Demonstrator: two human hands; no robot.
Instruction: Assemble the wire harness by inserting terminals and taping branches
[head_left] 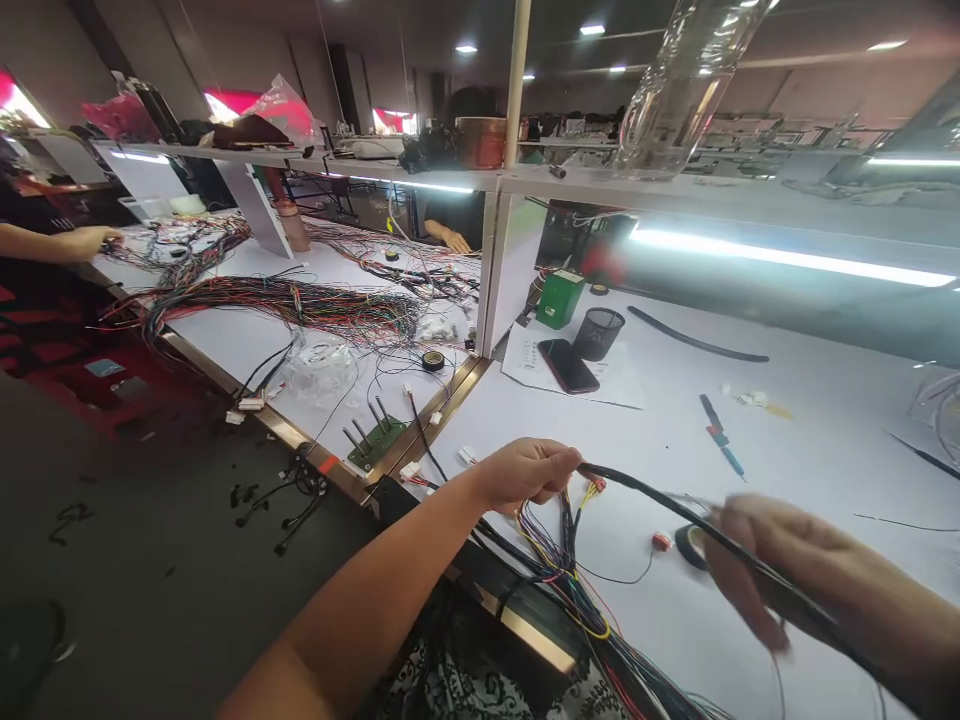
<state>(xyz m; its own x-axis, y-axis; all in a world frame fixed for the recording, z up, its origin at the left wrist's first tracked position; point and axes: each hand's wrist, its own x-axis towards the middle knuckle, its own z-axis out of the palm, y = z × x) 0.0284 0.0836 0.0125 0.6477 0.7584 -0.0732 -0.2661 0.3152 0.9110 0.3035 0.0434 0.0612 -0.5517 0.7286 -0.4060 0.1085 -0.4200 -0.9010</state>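
My left hand (531,472) is closed around the end of a black taped cable (645,488), which stretches to the lower right. Blurred by motion, my right hand (787,560) is beside the cable; its fingers are smeared, and whether they grip anything is unclear. A roll of black tape (691,547) lies just left of my right hand. Below my left hand, a bundle of coloured wires (570,590) runs over the table's front edge. Near it are a red connector (661,541) and white connectors (411,472).
On the white table (637,430) are a phone (570,366), a mesh cup (600,332), a green box (560,298) and a blue cutter (724,448). Large wire bundles (300,305) lie at left, where another person's hand (86,243) reaches in. A shelf post (495,265) stands upright.
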